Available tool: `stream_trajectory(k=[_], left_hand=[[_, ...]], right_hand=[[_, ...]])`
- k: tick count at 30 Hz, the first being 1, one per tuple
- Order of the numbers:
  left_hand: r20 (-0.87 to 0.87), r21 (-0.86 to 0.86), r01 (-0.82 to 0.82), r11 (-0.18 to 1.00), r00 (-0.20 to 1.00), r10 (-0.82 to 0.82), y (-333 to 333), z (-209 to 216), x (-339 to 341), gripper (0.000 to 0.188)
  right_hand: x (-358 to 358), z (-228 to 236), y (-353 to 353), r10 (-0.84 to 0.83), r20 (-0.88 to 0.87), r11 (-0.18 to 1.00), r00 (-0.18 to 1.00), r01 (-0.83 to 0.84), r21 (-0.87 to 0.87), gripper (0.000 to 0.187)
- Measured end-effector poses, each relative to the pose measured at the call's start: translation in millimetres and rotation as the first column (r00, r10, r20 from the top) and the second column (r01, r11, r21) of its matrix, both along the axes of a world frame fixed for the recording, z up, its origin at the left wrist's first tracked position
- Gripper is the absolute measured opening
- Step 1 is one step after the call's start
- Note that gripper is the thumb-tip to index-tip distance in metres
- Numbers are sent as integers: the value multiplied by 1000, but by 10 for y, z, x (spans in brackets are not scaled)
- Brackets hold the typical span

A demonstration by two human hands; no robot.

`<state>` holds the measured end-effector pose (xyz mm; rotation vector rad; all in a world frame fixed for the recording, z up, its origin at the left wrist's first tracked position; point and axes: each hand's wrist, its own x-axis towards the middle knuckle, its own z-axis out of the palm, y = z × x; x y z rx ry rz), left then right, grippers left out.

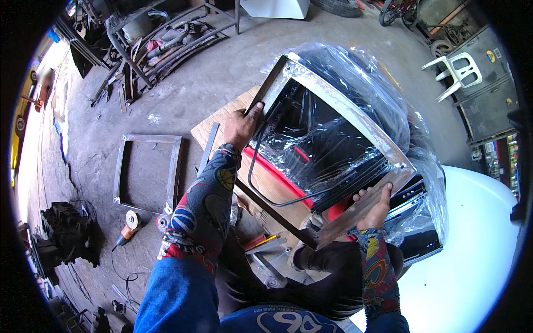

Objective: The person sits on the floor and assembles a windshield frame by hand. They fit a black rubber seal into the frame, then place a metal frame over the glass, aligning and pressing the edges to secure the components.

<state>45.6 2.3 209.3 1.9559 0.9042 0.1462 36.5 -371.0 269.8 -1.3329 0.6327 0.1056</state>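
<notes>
Behind the rectangular steel frame (337, 101) in our hands sits a black bundle in clear plastic (319, 149), filling much of its opening; we cannot tell whether they touch. A large white panel (469, 222) bulges beyond our right hand (376, 208). That hand's grip clasps the frame's near right bar, while our left hand (242, 126) grasps its left bar.

A cardboard sheet (217, 119) lies beneath the bundle, a flat metal bar (209, 145) by its left edge. On the worn concrete floor (183, 105), left of the cardboard, rests another rectangular frame (152, 137), with an orange angle grinder (126, 230) just nearer us. A white plastic chair (463, 71) stands by the room's right side.

We count two rectangular frames, one angle grinder and one chair.
</notes>
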Motion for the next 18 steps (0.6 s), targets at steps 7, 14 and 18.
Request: stream_trajectory(k=[7,14,18], left_hand=[[-31,-11,-4,1000,999,4,7,-56,39,80],[-8,-23,-6,1000,1000,6,90,-164,117,80],[17,-26,0,1000,1000,1,73,-124,87,78]], right_hand=[[23,-10,12,9,16,1000,1000,-9,11,75],[45,-4,86,8,37,998,999,-6,-58,79],[40,24,94,15,12,999,1000,-15,-29,68]])
